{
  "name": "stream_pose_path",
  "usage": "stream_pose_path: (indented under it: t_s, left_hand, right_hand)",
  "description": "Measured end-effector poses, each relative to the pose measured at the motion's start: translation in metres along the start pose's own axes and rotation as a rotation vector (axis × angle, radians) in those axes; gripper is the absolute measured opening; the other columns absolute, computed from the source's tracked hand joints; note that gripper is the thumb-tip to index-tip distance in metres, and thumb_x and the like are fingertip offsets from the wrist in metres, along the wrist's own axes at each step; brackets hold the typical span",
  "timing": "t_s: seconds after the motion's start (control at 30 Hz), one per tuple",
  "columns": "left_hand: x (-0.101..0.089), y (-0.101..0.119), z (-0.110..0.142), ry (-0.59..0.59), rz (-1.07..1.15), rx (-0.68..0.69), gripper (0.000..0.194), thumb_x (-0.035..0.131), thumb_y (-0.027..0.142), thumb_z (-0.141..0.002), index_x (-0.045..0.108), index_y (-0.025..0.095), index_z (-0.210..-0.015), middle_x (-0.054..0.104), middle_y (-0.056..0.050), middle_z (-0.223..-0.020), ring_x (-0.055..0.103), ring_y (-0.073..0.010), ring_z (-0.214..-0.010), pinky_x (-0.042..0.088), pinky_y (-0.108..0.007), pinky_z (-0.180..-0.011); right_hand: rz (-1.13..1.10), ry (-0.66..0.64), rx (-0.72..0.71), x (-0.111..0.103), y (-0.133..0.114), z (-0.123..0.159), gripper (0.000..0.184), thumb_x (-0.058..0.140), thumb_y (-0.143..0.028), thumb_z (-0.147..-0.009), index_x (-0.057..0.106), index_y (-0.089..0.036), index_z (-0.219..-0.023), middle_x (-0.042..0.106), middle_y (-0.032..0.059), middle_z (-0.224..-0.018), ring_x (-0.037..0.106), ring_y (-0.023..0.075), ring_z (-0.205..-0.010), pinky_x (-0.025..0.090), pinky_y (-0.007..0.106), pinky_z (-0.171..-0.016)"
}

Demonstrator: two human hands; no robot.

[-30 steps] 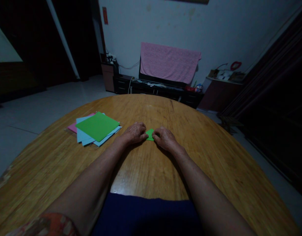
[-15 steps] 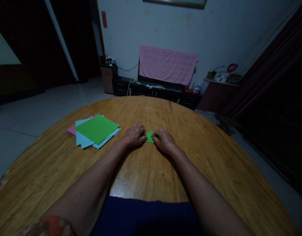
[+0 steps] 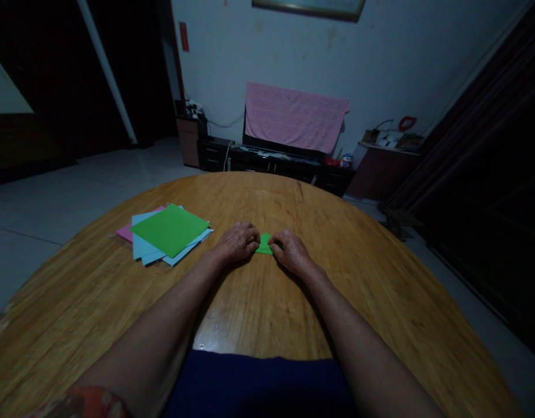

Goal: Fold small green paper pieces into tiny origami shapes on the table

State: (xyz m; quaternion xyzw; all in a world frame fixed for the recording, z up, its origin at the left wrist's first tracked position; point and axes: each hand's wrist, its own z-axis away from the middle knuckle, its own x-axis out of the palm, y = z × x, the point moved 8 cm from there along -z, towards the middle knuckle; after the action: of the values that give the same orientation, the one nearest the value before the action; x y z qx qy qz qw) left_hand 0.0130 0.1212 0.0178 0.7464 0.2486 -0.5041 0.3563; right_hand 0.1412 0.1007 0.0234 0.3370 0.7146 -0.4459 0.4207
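Observation:
A small piece of folded green paper [image 3: 265, 244] lies on the wooden table between my two hands, its pointed top facing away from me. My left hand [image 3: 238, 240] has its fingers curled on the paper's left edge. On the opposite edge, the bent fingers and thumb of my right hand [image 3: 290, 249] grip the paper. Both hands partly cover its sides. Off to the left sits a fanned pile of square sheets, with a green sheet [image 3: 170, 230] on top, light blue sheets [image 3: 139, 246] under it and a pink sheet [image 3: 124, 232] at the bottom.
The round wooden table [image 3: 267, 197] fills the foreground. Beyond it, a pink cloth [image 3: 295, 116] covers a screen on a low black cabinet [image 3: 271, 162]. A side cabinet [image 3: 372, 174] with clutter stands at the right, near a dark curtain [image 3: 459, 110].
My left fingers have shifted slightly, and a little more of the folded paper's lower left edge shows. Both hands stay at the paper; the view has tilted a bit.

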Motion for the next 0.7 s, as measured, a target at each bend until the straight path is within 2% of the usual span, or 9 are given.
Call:
stream_pose_path:
  t_s: [0.17, 0.33, 0.57, 0.7]
  left_hand:
    - [0.002, 0.011, -0.001, 0.015, -0.042, 0.089, 0.025, 0.051, 0.019, -0.086, 0.071, 0.027, -0.099, 0.059, -0.005, -0.119, 0.051, -0.0204, -0.112, 0.04, -0.034, -0.096]
    - [0.004, 0.018, 0.0, -0.029, -0.073, 0.144, 0.035, 0.048, 0.015, -0.087, 0.073, 0.031, -0.106, 0.062, -0.003, -0.118, 0.055, -0.02, -0.106, 0.041, -0.035, -0.094]
    - [0.001, 0.021, 0.0, -0.035, -0.054, 0.157, 0.034, 0.048, 0.015, -0.086, 0.073, 0.025, -0.107, 0.062, -0.006, -0.124, 0.055, -0.0213, -0.108, 0.042, -0.034, -0.094]
    - [0.001, 0.027, -0.002, -0.038, -0.054, 0.202, 0.031, 0.048, 0.015, -0.086, 0.073, 0.023, -0.102, 0.063, -0.004, -0.126, 0.055, -0.0218, -0.11, 0.043, -0.034, -0.093]
  right_hand:
    - [0.017, 0.026, 0.002, 0.002, 0.003, 0.0, 0.015, 0.056, -0.019, -0.086, 0.071, -0.017, -0.089, 0.064, 0.0071, -0.09, 0.057, 0.019, -0.088, 0.042, 0.028, -0.08]
    - [-0.043, 0.027, -0.037, -0.002, 0.009, -0.002, 0.016, 0.057, -0.019, -0.085, 0.072, -0.017, -0.085, 0.064, 0.0059, -0.085, 0.058, 0.0184, -0.083, 0.043, 0.028, -0.075]
    - [-0.096, -0.058, -0.032, -0.012, 0.034, -0.001, 0.019, 0.055, -0.017, -0.084, 0.074, -0.017, -0.078, 0.067, 0.0039, -0.078, 0.059, 0.0163, -0.08, 0.043, 0.025, -0.073]
    - [-0.109, -0.071, -0.008, -0.013, 0.038, -0.001, 0.02, 0.055, -0.017, -0.084, 0.074, -0.018, -0.076, 0.066, 0.0031, -0.076, 0.059, 0.0159, -0.078, 0.043, 0.024, -0.072]
